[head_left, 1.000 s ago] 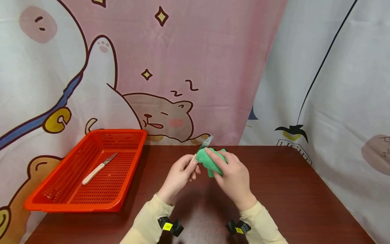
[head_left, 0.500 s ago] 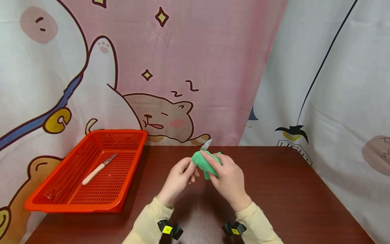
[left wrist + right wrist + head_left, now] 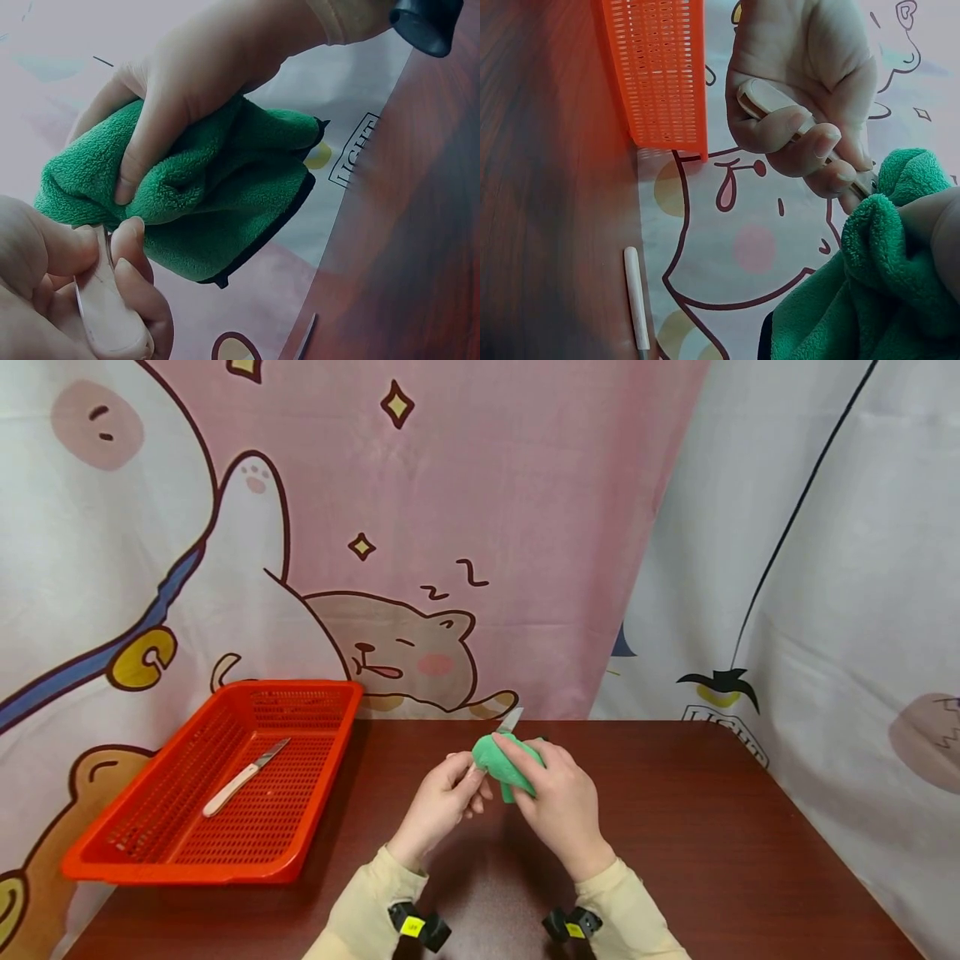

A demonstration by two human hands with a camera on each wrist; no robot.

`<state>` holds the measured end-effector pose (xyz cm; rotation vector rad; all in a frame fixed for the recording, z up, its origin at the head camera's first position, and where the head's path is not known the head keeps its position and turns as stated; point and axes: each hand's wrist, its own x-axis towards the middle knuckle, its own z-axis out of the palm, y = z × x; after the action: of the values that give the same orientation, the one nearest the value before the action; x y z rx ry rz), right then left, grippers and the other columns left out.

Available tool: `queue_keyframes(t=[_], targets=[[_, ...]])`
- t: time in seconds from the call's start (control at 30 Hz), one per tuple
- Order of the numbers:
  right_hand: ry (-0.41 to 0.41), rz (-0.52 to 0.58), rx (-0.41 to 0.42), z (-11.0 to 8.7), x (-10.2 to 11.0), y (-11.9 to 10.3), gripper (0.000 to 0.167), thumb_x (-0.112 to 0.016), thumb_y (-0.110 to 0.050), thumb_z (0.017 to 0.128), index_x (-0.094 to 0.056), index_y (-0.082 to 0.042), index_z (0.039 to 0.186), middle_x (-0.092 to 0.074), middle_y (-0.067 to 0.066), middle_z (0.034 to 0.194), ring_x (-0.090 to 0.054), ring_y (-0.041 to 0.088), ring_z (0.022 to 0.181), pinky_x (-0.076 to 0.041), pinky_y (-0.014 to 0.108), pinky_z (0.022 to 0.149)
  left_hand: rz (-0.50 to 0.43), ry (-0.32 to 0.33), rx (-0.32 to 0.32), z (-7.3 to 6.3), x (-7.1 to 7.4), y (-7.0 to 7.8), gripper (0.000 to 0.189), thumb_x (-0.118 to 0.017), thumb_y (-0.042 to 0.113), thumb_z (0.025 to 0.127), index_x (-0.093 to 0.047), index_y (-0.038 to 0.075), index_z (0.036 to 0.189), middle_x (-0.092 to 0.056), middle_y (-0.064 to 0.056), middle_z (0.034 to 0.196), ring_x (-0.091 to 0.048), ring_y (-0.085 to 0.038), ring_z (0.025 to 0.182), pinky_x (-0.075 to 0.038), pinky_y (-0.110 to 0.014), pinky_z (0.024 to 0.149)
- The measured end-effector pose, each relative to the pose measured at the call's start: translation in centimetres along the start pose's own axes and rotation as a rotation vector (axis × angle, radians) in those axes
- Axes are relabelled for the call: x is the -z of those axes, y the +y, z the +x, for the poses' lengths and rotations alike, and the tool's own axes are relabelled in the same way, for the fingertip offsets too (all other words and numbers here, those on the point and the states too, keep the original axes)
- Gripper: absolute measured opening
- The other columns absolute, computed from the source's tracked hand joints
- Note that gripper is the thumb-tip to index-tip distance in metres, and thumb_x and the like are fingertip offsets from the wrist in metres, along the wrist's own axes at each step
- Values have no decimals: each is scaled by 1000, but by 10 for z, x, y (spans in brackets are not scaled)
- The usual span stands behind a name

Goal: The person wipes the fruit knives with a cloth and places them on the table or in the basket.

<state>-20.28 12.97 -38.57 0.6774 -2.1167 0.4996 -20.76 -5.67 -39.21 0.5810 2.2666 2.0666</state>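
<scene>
A printed curtain [image 3: 540,527], pink in the middle and white at both sides, hangs behind the red basket. The dark reddish-brown table [image 3: 712,843] extends to the basket's right. The red basket [image 3: 187,871], rectangular and perforated, stands upright at the table's left part.

The person wears cream sleeves [image 3: 369,889]; both hands are raised, well to the right of the basket. The right hand [image 3: 561,802], the one farther from the basket, has its fingers bent over a bunched cloth and its thumb pressed into the folds; the grip is closed. The left hand [image 3: 441,797], nearer the basket, has its thumb and curled fingers closed around the handle of a knife.

The green cloth [image 3: 232,225], of looped pile with black edging, is between the hands, to the right of the basket, and wraps part of the held knife [image 3: 112,315]. The pale handle shows in the left hand; the blade projects past the cloth, tilted upward and away from the basket.

A second knife [image 3: 238,783], pale-handled, lies inside the basket on its floor, blade toward the back wall. The right wrist view shows a pale handle [image 3: 635,296] on the table, apart from the basket; the remainder is cut off by the frame edge.
</scene>
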Motion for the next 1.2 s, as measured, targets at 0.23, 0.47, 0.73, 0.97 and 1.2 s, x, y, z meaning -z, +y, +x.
queue_keyframes(t=[0.23,0.47,0.73,0.97,1.2], targets=[[8,-9,-1,1,1,1,70,-84,-8,71,-62,-29,135,-64,11,104,-63,30,96,-56,44,61,19,-30,2,-1,3,1,12,-57,16,102,-63,6,100,-60,-14,79,-55,-21,61,-47,-26,54],[29,-43,-25,1,4,5,72,-87,-8,69,-62,-29,134,-65,11,103,-64,30,93,-55,44,59,-25,-66,31,-3,5,0,22,-58,14,101,-63,2,118,-60,-16,82,-53,-17,62,-44,-23,54],[62,-71,-65,3,9,13,74,-86,-5,69,-62,-28,135,-65,12,104,-64,32,90,-55,45,58,-20,-91,39,-4,4,2,19,-59,15,100,-64,5,116,-61,-11,80,-53,-26,64,-44,-23,53],[94,-78,-94,4,16,17,75,-86,-1,68,-63,-28,134,-65,12,105,-63,33,91,-54,45,57,-13,-99,28,-5,2,4,18,-60,14,99,-64,3,112,-61,-12,79,-53,-24,62,-45,-26,53],[108,-81,-125,6,22,21,74,-84,0,69,-63,-28,134,-65,12,106,-63,34,93,-54,48,58,-7,-98,18,-7,1,7,16,-60,12,99,-64,1,111,-61,-15,79,-52,-27,62,-44,-26,52]])
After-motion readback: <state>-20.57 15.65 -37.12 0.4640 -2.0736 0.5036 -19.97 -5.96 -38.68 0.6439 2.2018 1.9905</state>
